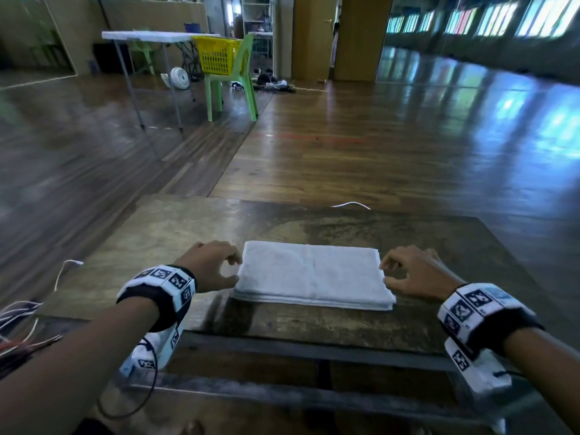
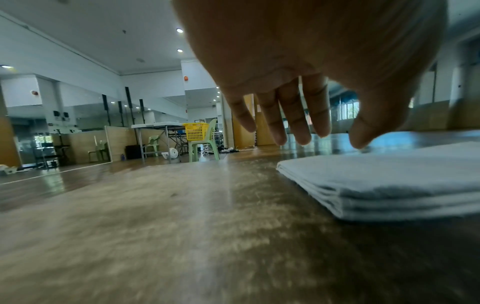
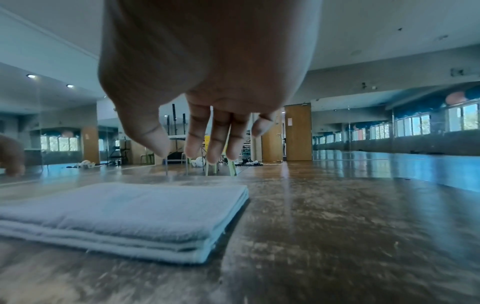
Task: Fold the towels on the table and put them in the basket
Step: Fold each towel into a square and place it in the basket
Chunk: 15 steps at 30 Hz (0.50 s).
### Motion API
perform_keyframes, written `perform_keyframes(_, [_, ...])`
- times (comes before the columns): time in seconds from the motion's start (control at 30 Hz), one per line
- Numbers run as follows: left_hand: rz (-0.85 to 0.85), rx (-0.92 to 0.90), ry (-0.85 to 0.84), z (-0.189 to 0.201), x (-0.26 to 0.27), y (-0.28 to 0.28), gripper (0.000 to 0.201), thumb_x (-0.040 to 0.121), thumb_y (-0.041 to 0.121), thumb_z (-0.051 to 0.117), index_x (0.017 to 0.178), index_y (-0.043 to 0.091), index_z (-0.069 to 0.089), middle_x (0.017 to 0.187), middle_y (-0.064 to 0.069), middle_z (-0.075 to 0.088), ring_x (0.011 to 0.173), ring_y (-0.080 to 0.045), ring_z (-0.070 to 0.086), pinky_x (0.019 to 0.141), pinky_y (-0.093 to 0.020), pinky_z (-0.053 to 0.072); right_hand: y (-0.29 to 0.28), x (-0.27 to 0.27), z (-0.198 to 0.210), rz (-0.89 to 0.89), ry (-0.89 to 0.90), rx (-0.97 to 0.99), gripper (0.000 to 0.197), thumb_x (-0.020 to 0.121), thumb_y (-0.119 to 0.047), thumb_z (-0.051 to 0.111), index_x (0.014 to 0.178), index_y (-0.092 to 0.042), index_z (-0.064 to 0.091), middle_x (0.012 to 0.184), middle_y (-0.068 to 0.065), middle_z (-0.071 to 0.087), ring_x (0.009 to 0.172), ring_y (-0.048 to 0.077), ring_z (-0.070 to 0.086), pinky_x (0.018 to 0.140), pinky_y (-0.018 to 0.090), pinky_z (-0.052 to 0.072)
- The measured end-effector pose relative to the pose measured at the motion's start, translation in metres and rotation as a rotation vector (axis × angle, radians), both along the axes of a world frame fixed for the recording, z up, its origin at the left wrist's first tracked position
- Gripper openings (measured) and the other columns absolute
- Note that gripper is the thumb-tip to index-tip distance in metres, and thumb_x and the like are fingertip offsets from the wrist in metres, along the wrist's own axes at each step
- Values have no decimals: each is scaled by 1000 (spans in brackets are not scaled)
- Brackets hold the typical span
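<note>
A white towel (image 1: 314, 274), folded into a flat rectangle of several layers, lies in the middle of the wooden table (image 1: 314, 221). My left hand (image 1: 233, 268) hovers at the towel's left edge and my right hand (image 1: 384, 271) at its right edge. Both have loosely curled fingers that hold nothing. In the left wrist view my left hand (image 2: 330, 139) hangs above the table beside the towel (image 2: 389, 174). The right wrist view shows my right hand (image 3: 182, 152) above the towel's (image 3: 124, 211) far corner. The yellow basket (image 1: 218, 54) stands far off on a green chair (image 1: 241, 86).
A white folding table (image 1: 150, 36) stands behind the chair, with a small fan (image 1: 180, 77) on the floor under it. Open wooden floor (image 1: 345, 146) lies between my table and the basket. Cables (image 1: 18, 315) hang off the table's left side.
</note>
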<state>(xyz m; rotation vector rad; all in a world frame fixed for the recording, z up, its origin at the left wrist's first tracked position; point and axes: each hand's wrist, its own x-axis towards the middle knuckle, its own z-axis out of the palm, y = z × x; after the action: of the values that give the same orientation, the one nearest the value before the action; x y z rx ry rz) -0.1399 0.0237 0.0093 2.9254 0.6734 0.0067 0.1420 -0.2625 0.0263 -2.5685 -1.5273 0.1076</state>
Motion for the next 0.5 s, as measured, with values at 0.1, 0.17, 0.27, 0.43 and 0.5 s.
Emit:
perform_keyframes(0.1, [-35,-39,30,-10,-4,-6,32,87,43,56,117,33,55,114,13,57,106,-9,52,94,-32,40,1,-5,-13,53,-20,-159,28,84,-37,56,111,-33,60,112,-12,59,112,8,50,92,35,37])
perform_keyframes(0.17, [-45,-52,32,-14,-4,-12,31,89,40,53,118,32,57,117,12,57,109,-11,53,94,-33,41,0,-7,-22,78,-11,-216,32,87,-37,53,117,-33,60,121,-12,58,114,7,50,95,35,39])
perform_keyframes(0.27, [-39,-61,74,-21,-7,-19,27,91,38,51,115,32,61,118,11,58,108,-12,54,94,-32,41,-6,-10,-33,92,22,-254,34,90,-32,49,123,-30,58,128,-12,55,119,7,48,98,34,37])
perform_keyframes(0.43, [-34,-108,40,-29,-13,-28,18,89,33,54,103,30,65,103,12,60,89,-8,55,80,-23,44,-21,-11,-40,104,37,-259,38,89,-14,44,118,-33,60,129,-14,53,119,7,44,99,33,32])
perform_keyframes(0.5, [-30,-64,29,-30,-18,-31,13,86,41,54,91,33,63,90,17,57,81,-5,52,74,-22,37,-20,-12,-33,125,-17,-323,40,87,-10,42,106,-36,66,120,-18,57,111,5,45,97,34,29])
